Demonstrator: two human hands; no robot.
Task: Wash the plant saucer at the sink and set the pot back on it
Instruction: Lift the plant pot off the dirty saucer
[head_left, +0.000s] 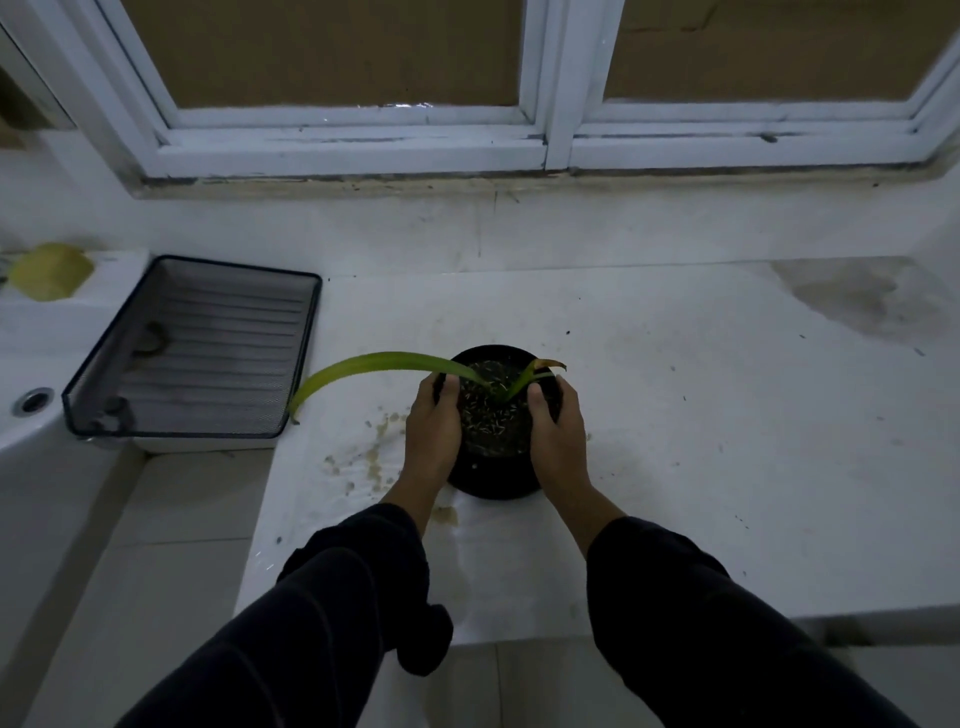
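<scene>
Pot (493, 431), counter's front-middle: your left hand (434, 431) and right hand (556, 434) clasp its rim from opposite sides. Saucer unseen beneath. Sink (31, 415) lies far left, nearer your left.

Left hand (432, 434) and right hand (557, 431) side by side, fingers apparently curled downward, dark-sleeved forearms extended forward

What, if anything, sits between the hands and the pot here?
Nothing visible: the left hand and right hand already grip the black pot by its rim, one on each side, on the white counter.
</scene>
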